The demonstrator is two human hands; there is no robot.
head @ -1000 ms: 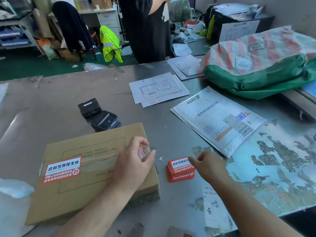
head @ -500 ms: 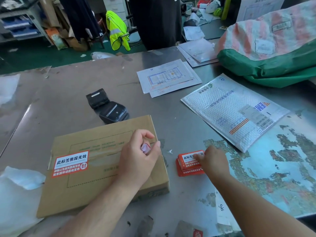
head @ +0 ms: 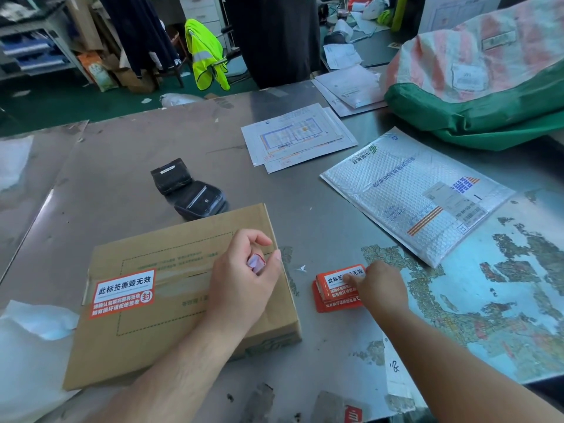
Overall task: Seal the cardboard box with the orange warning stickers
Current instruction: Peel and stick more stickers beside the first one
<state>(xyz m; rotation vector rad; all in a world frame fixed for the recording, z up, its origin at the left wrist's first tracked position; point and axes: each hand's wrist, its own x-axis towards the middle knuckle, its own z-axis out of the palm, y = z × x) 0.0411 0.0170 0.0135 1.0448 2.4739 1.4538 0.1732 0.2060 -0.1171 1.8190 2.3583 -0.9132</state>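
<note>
Since a second ago the right hand [head: 381, 288] has slid leftward onto the stack of orange stickers [head: 331, 297], which it then only hovered beside; its fingertips [head: 348, 277] now lie on the right edge of the top sticker, and whether they pinch that sticker or merely press it cannot be told, as the back of the hand hides them. The left hand [head: 244, 279] has stayed on the right part of the cardboard box [head: 183, 239], fingers curled over a crumpled scrap [head: 256, 262] (white with a red rim) held against the palm, thumb stretched toward the box's right edge. The box lies flat on the metal table [head: 122, 178], directly under those left fingers and just left of the right fingertips. One orange sticker [head: 122, 293] is already stuck at the box's left end, well left of the left fingers, across a strip of clear tape [head: 180, 277] that runs toward them. Beyond the left fingers sits a black device [head: 192, 193]; beyond the right fingers lies a bubble mailer [head: 412, 193].
</note>
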